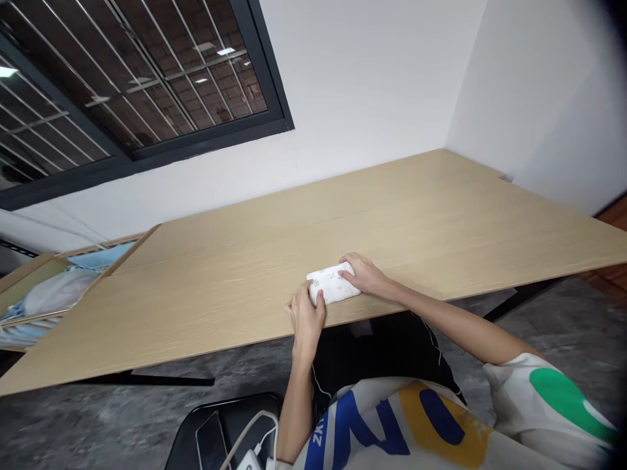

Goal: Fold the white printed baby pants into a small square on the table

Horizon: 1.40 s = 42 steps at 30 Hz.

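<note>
A small folded white cloth with a faint printed pattern lies flat near the table's front edge. My left hand is at its left end, the thumb and fingers pressed against the near left corner. At the right end my right hand grips it, fingers along the far edge and thumb on top. The cloth's two ends are partly hidden under my fingers.
The long light wood table runs along the wall below a barred window. To the left stands a wooden crib with blue and white bedding. A black chair with a phone and a white cable is below the near edge.
</note>
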Motion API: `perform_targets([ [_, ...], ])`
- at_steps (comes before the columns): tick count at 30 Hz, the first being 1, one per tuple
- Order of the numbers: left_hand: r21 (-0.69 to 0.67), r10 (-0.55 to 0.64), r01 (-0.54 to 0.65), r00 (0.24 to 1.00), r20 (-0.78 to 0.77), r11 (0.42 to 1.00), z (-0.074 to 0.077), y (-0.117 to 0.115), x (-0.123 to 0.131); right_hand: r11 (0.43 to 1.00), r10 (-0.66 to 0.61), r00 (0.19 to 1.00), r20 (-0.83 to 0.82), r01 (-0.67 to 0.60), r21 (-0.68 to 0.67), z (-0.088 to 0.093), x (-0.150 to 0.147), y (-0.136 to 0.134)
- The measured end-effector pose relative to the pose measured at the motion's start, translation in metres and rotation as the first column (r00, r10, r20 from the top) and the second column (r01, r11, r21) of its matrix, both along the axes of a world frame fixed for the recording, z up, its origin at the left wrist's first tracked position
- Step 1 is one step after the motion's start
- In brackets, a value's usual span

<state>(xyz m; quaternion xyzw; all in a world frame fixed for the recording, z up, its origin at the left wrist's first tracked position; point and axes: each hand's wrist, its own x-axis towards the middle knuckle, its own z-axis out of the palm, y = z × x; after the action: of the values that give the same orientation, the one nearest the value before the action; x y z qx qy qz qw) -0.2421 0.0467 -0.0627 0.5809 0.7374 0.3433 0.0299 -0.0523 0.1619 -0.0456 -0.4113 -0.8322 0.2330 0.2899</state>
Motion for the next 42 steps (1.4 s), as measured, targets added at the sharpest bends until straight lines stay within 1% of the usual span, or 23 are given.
perform_targets([
  [1,-0.001,0.009,-0.009,0.999,-0.043,1.0,-0.001,0.0,0.0,0.999,-0.021,0.999,0.027,0.02,0.041,-0.002,0.0,0.0],
  [3,0.018,0.052,-0.05,0.991,-0.122,0.999,-0.001,-0.001,0.0,0.982,-0.088,0.992,0.088,0.071,0.176,-0.003,0.0,-0.005],
  [5,0.071,0.076,-0.063,0.977,-0.201,0.995,0.001,0.0,0.0,0.934,-0.134,0.98,0.145,0.077,0.348,0.001,-0.002,-0.014],
  [6,0.096,0.05,-0.028,0.97,-0.238,0.995,0.001,0.001,0.0,0.906,-0.125,0.977,0.171,0.042,0.421,0.004,-0.003,-0.02],
  [7,0.105,-0.006,0.036,0.962,-0.273,0.994,0.002,0.002,0.001,0.88,-0.087,0.976,0.199,-0.018,0.474,0.006,-0.005,-0.025],
  [9,0.059,-0.166,0.195,0.933,-0.32,0.979,0.002,0.006,0.002,0.838,0.043,0.964,0.261,-0.177,0.516,0.008,-0.008,-0.032],
  [10,0.012,-0.236,0.254,0.914,-0.33,0.967,0.001,0.008,0.002,0.825,0.104,0.953,0.286,-0.243,0.511,0.007,-0.01,-0.035],
  [11,-0.038,-0.284,0.288,0.9,-0.33,0.957,0.0,0.01,0.003,0.82,0.149,0.941,0.304,-0.29,0.494,0.005,-0.01,-0.036],
  [13,-0.112,-0.317,0.297,0.893,-0.32,0.948,-0.002,0.013,0.002,0.84,0.185,0.93,0.318,-0.317,0.44,-0.003,-0.01,-0.035],
  [15,-0.132,-0.316,0.289,0.899,-0.303,0.948,-0.004,0.015,0.001,0.875,0.191,0.931,0.31,-0.305,0.376,-0.012,-0.007,-0.032],
  [17,-0.114,-0.311,0.29,0.911,-0.272,0.95,-0.005,0.014,-0.002,0.899,0.199,0.935,0.295,-0.294,0.325,-0.017,-0.002,-0.03],
  [22,-0.066,-0.264,0.256,0.95,-0.166,0.964,-0.005,0.011,-0.009,0.934,0.205,0.948,0.243,-0.263,0.24,-0.019,0.015,-0.031],
  [25,-0.08,-0.248,0.238,0.955,-0.162,0.968,-0.004,0.01,-0.011,0.95,0.204,0.951,0.232,-0.25,0.189,-0.021,0.025,-0.031],
  [27,-0.071,-0.238,0.228,0.951,-0.199,0.971,-0.002,0.009,-0.011,0.954,0.199,0.953,0.23,-0.242,0.178,-0.022,0.029,-0.031],
  [30,0.0,-0.235,0.243,0.938,-0.254,0.97,0.004,0.006,-0.01,0.946,0.198,0.954,0.223,-0.246,0.211,-0.018,0.034,-0.033],
  [32,0.05,-0.246,0.267,0.935,-0.255,0.962,0.008,0.005,-0.01,0.935,0.203,0.956,0.212,-0.254,0.248,-0.013,0.036,-0.034],
  [34,0.067,-0.277,0.3,0.932,-0.235,0.952,0.01,0.003,-0.009,0.927,0.213,0.957,0.196,-0.262,0.27,-0.008,0.038,-0.035],
  [38,-0.017,-0.353,0.356,0.915,-0.195,0.934,0.01,0.001,-0.006,0.924,0.266,0.946,0.185,-0.305,0.23,-0.005,0.041,-0.032],
  [42,-0.092,-0.363,0.352,0.913,-0.185,0.931,0.012,0.0,-0.004,0.919,0.29,0.937,0.194,-0.329,0.219,-0.007,0.04,-0.026],
])
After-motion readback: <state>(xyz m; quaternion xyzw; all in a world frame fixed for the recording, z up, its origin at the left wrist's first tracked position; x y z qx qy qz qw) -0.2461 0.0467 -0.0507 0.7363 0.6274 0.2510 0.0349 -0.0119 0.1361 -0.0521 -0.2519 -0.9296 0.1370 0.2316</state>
